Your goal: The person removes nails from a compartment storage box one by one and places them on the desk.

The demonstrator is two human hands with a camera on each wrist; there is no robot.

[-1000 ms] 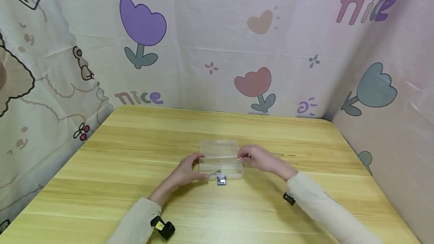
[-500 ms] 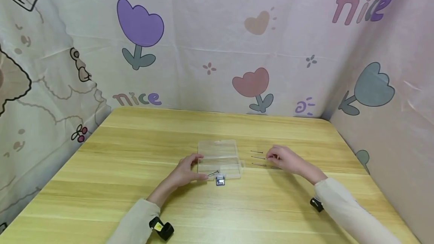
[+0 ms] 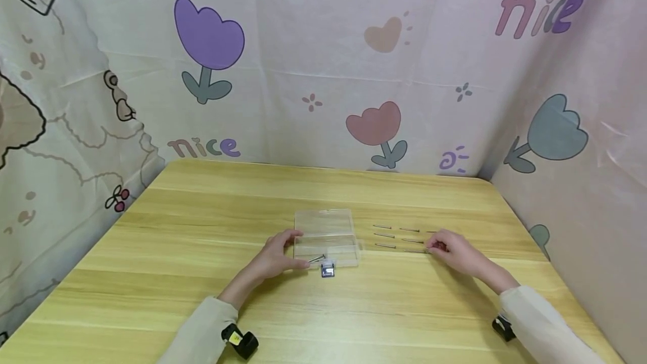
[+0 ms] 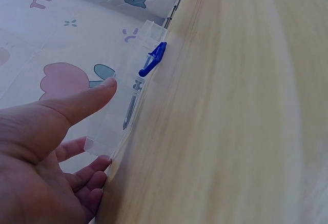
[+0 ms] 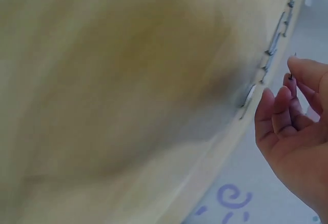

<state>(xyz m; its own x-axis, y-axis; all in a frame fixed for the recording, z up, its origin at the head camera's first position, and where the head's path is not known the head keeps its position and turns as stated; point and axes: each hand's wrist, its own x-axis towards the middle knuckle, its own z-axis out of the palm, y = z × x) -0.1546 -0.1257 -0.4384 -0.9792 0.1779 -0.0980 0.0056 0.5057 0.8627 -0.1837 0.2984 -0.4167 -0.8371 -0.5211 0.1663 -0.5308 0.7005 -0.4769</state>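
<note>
A clear plastic box (image 3: 323,223) lies with its lid raised back, a blue latch (image 3: 328,270) at its front. A few nails (image 3: 317,259) rest inside, in the front left part. My left hand (image 3: 278,251) holds the box at its left end, thumb by the front corner and fingers behind. Right of the box, several nails (image 3: 384,235) lie in rows on the table. My right hand (image 3: 452,249) is at the right end of these rows. In the right wrist view, its thumb and index finger pinch a thin nail (image 5: 290,76), mostly hidden by the fingertips.
The wood-grain table (image 3: 227,195) runs back to a printed cloth (image 3: 303,44) hanging behind it. Another side of the cloth stands along the right table edge. A black wrist camera (image 3: 240,341) sits at the left sleeve.
My right hand has moved from the box's right edge rightward, over the nails to their far right end. My left hand stays at the box.
</note>
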